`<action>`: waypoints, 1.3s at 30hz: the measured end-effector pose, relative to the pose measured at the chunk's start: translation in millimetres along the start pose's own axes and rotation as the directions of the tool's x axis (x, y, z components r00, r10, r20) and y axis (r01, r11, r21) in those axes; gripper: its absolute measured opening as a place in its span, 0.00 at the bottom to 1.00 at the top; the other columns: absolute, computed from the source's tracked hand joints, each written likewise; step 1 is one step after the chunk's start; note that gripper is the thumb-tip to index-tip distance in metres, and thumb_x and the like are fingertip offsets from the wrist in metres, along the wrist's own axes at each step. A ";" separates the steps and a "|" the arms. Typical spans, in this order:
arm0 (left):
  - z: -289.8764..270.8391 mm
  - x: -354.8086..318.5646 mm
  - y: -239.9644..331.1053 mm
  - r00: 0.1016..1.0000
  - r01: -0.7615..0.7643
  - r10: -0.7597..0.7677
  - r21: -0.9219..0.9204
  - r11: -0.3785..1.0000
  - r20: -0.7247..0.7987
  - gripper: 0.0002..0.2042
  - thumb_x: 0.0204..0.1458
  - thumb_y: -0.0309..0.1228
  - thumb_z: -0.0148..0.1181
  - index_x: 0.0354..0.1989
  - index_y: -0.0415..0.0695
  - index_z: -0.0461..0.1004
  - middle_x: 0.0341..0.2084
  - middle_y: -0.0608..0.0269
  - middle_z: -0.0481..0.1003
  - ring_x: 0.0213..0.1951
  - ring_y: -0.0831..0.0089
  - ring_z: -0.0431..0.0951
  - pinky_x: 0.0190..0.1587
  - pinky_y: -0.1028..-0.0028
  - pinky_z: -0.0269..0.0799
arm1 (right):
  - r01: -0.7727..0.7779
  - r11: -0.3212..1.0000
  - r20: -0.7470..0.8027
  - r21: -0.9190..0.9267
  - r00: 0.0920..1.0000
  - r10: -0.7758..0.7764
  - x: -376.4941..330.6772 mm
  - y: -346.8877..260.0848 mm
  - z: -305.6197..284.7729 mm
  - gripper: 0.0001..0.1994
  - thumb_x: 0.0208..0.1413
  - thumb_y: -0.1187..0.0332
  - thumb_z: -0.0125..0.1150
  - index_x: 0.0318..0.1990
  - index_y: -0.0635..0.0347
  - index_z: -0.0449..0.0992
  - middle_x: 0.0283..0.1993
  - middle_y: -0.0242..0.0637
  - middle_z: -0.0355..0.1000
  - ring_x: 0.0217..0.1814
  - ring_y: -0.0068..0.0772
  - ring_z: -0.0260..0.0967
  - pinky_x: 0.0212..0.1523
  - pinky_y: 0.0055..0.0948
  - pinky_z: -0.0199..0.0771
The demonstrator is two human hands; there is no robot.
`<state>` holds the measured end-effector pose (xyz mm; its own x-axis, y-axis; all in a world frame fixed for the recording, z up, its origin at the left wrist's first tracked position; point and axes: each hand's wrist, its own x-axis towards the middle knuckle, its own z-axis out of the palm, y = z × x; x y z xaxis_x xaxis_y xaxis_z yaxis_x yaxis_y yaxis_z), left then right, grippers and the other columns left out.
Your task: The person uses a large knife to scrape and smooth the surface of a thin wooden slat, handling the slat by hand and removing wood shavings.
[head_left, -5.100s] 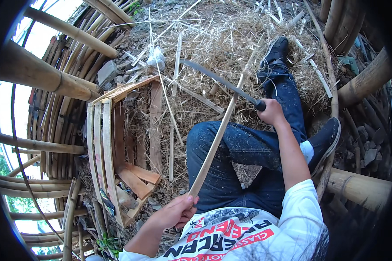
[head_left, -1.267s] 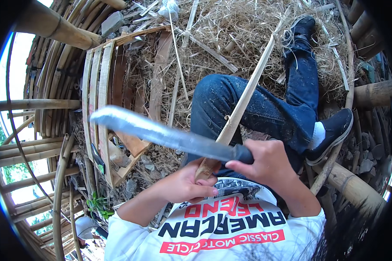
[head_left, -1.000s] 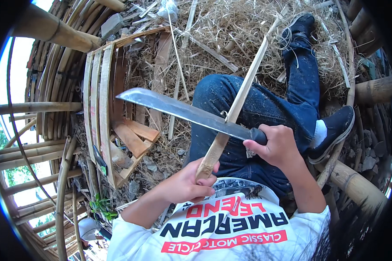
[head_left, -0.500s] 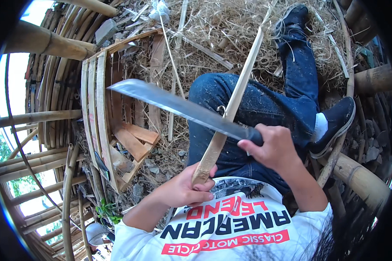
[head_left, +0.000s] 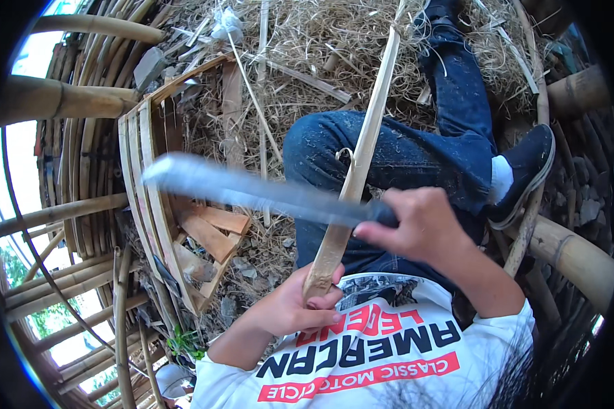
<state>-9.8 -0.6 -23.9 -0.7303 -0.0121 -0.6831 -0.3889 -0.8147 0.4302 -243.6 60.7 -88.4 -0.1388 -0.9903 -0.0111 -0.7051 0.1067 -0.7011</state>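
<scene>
My left hand (head_left: 305, 303) is closed round the near end of a long pale bamboo strip (head_left: 368, 136), close to my shirt. The strip runs up across my bent knee toward the far litter, and a small curl of shaving stands on its left edge. In my right hand (head_left: 419, 221) is the dark handle of a machete (head_left: 252, 194). Its long blade, blurred by motion, points left and lies across the strip just above my left hand; whether it touches the wood I cannot tell.
Left of my knee stands a slatted wooden crate (head_left: 147, 170) with short boards (head_left: 208, 235) by it. Thin shavings (head_left: 307, 102) cover the ground ahead. Bamboo poles (head_left: 68, 99) line the left side, and a thick pole (head_left: 573, 259) lies at right beside my shoe (head_left: 529, 170).
The machete has come down the strip toward my left hand, with my right hand drawn nearer to me. The view has also shifted slightly.
</scene>
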 end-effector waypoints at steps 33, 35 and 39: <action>7.2 -10.7 8.8 0.997 0.059 -0.057 0.025 0.998 -0.060 0.21 0.49 0.11 0.56 0.45 0.47 0.56 0.20 0.77 0.54 0.20 0.89 0.59 0.23 0.83 0.63 | -0.018 0.984 0.022 -0.178 1.000 0.022 44.4 37.3 -14.2 0.31 0.47 0.33 0.56 0.18 0.57 0.77 0.16 0.42 0.71 0.21 0.42 0.74 0.24 0.37 0.73; 7.2 -12.2 9.4 0.998 0.057 -0.058 -0.072 0.996 -0.021 0.21 0.50 0.12 0.57 0.46 0.47 0.56 0.20 0.77 0.54 0.20 0.89 0.58 0.22 0.84 0.61 | -0.137 0.981 -0.011 -0.135 0.991 0.137 56.8 66.0 -21.7 0.31 0.48 0.34 0.56 0.18 0.57 0.76 0.16 0.42 0.71 0.21 0.43 0.74 0.26 0.37 0.74; 1.7 -4.4 10.1 0.999 0.036 -0.036 0.015 0.999 -0.026 0.21 0.49 0.12 0.57 0.45 0.47 0.56 0.20 0.78 0.54 0.20 0.89 0.57 0.22 0.85 0.59 | -0.025 0.958 -0.096 -0.287 0.995 -0.002 63.4 85.4 -26.3 0.32 0.46 0.33 0.58 0.17 0.58 0.75 0.16 0.42 0.71 0.21 0.44 0.73 0.26 0.39 0.74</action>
<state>-11.5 -7.8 -15.6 -0.7008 0.0017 -0.7134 -0.4234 -0.8058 0.4141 -330.9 9.4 -130.2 -0.2032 -0.9774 0.0590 -0.8713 0.1530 -0.4663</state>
